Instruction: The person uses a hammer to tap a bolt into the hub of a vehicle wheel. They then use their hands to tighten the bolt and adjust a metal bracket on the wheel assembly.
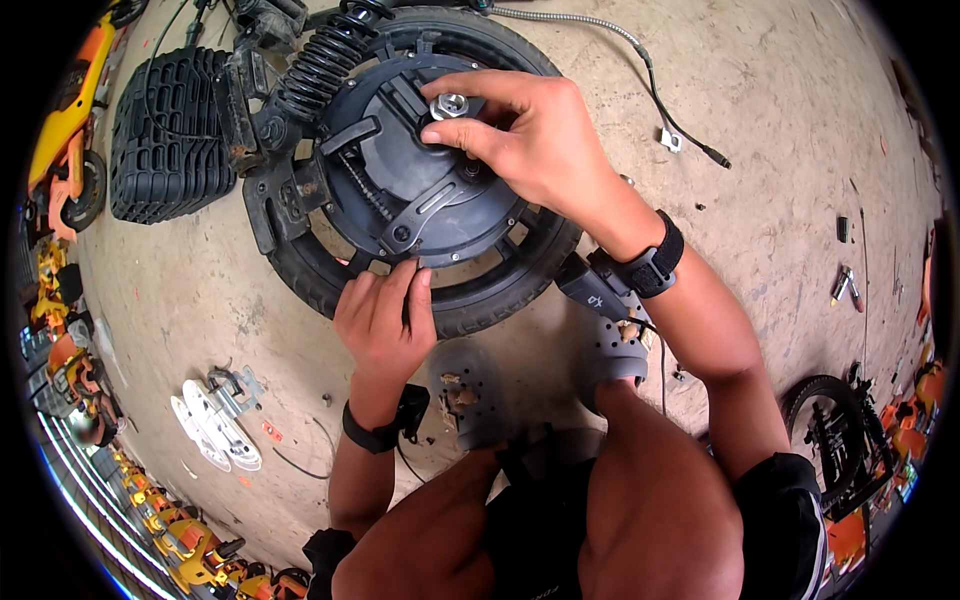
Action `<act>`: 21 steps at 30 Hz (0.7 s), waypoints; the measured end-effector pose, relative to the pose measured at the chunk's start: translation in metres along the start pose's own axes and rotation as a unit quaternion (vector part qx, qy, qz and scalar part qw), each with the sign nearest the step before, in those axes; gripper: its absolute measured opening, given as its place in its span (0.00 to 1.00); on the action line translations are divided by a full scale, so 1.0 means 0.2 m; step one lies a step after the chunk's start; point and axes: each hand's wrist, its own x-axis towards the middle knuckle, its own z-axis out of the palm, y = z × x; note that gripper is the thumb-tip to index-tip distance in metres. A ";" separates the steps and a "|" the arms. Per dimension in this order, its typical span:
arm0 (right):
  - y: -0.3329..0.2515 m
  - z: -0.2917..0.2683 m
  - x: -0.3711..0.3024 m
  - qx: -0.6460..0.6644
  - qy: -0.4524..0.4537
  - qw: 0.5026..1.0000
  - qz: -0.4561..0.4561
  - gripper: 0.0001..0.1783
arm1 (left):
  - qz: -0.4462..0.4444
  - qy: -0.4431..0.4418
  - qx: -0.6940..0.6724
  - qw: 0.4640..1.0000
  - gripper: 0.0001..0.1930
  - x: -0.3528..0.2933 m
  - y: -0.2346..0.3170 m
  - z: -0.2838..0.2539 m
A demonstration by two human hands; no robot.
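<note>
A black scooter wheel (pixel 470 310) with a dark grey hub (pixel 385 165) lies at the top middle. Over the hub, my right hand (pixel 545 140) pinches a silver hex nut (pixel 449 107) between thumb and index finger. My left hand (pixel 385 315) is closed at the near side of the wheel, its fingertips against the hub's edge. Whatever its fingers hold is hidden. Just beyond them sits a grey brake lever arm (pixel 435 212) with a long slot. A threaded rod with a spring (pixel 368 185) runs along the hub to its left.
A coil spring shock absorber (pixel 330 60) rises beside the wheel, near a ribbed black footboard (pixel 170 135). A connector cable (pixel 650 75) lies at the upper right. White parts (pixel 215 425) are on the floor at left, pliers (pixel 848 287) at right. Yellow scooters (pixel 190 540) line the left edge.
</note>
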 end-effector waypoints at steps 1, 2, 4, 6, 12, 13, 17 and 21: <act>0.01 -0.01 0.00 0.024 -0.014 1.000 0.008 0.19 | 0.000 0.001 0.000 1.000 0.06 0.00 0.00 0.00; 0.02 -0.02 0.01 0.048 -0.027 0.998 0.016 0.18 | -0.001 0.002 0.000 1.000 0.06 0.00 0.00 0.00; 0.02 -0.02 0.01 0.033 -0.022 0.999 -0.003 0.18 | -0.002 0.004 0.000 1.000 0.06 0.00 0.00 0.01; 0.02 -0.01 0.01 0.013 -0.013 1.000 -0.025 0.18 | -0.016 0.004 -0.009 1.000 0.06 -0.01 0.01 0.00; 0.02 0.00 -0.01 -0.051 0.019 0.996 -0.072 0.18 | -0.032 0.003 0.001 0.999 0.09 -0.02 0.00 0.00; 0.03 0.01 -0.01 -0.062 0.028 0.994 -0.089 0.18 | -0.031 0.005 0.007 0.999 0.09 -0.02 0.00 0.00; 0.01 0.01 -0.01 -0.081 0.025 0.993 -0.087 0.19 | -0.041 0.021 0.014 0.999 0.09 -0.02 0.00 0.02; 0.02 0.01 -0.01 -0.073 0.033 0.992 -0.096 0.19 | -0.074 0.036 -0.005 0.997 0.09 -0.03 0.00 0.03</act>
